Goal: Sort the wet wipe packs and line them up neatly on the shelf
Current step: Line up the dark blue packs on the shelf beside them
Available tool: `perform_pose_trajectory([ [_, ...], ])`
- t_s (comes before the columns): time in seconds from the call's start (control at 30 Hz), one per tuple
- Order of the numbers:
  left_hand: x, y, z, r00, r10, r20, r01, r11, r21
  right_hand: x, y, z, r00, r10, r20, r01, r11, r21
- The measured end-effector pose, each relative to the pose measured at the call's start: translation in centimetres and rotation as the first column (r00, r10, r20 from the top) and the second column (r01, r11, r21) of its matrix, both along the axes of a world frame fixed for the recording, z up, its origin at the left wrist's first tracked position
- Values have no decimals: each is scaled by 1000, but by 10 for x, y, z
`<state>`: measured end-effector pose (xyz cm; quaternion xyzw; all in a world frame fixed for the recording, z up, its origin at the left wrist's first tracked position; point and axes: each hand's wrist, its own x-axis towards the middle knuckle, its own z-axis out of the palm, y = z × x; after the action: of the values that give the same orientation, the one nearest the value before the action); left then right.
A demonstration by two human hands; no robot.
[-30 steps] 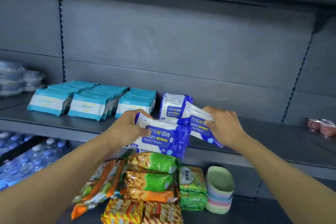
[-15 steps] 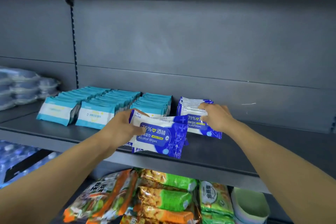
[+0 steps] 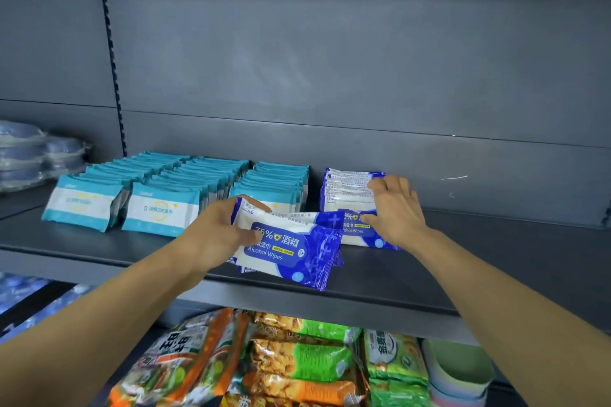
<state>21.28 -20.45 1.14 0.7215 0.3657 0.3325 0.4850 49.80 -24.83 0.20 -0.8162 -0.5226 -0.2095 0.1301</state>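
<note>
A bundle of blue alcohol wipe packs (image 3: 284, 248) is held by the left hand (image 3: 218, 235) above the front part of the grey shelf (image 3: 496, 268), with the thumb curled over the printed face and the fingers wrapped behind the left end. Just behind and to the right of this bundle, a standing row of blue alcohol wipe packs (image 3: 347, 192) is seen on the shelf, and a further blue pack (image 3: 360, 231) leans at the front of that row. The right hand (image 3: 396, 208) is laid on the top of the row with its fingers spread and nearly straight, while its thumb is pressed to the face of the leaning pack; nothing is enclosed by it. To the left of the held bundle, three rows of teal and white wipe packs (image 3: 165, 205) are lined up front to back on the same shelf. Farther left, clear-wrapped packages (image 3: 33, 155) are stacked. Below the held bundle, on the lower level, orange and green snack bags (image 3: 264, 360) are piled, and pastel cups (image 3: 456, 370) are nested to their right.
</note>
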Motion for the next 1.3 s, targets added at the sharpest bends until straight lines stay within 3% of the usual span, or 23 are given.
perform_pose_trajectory([
  [0.13,7,1,2,999,-25,22,25,1000,1,-4,-21,12,969,120,-214,-79,978,191],
  [0.23,15,-3,8,996,-42,80,43,999,-15,-22,-48,28,808,328,-489,-198,934,298],
  [0.3,21,-9,13,990,-52,133,56,998,-31,-41,-67,34,660,395,-639,-309,918,248],
  [0.37,28,-17,19,982,-68,175,78,995,-53,-58,-80,33,623,379,-685,-385,910,153],
  [0.63,36,-46,29,947,-182,264,211,974,-86,-82,-118,39,793,333,-510,-233,940,250],
  [0.77,39,-54,32,924,-191,331,242,963,-118,-77,-136,49,771,331,-543,-193,936,296],
  [1.0,72,-69,37,946,-320,50,320,947,7,-46,-161,51,738,304,-602,-157,946,284],
  [1.17,114,-75,38,951,-308,-13,307,947,96,-6,-174,62,688,305,-659,-171,950,260],
  [1.3,160,-81,43,965,-246,-88,260,939,223,31,-162,78,870,217,-442,-202,976,81],
])
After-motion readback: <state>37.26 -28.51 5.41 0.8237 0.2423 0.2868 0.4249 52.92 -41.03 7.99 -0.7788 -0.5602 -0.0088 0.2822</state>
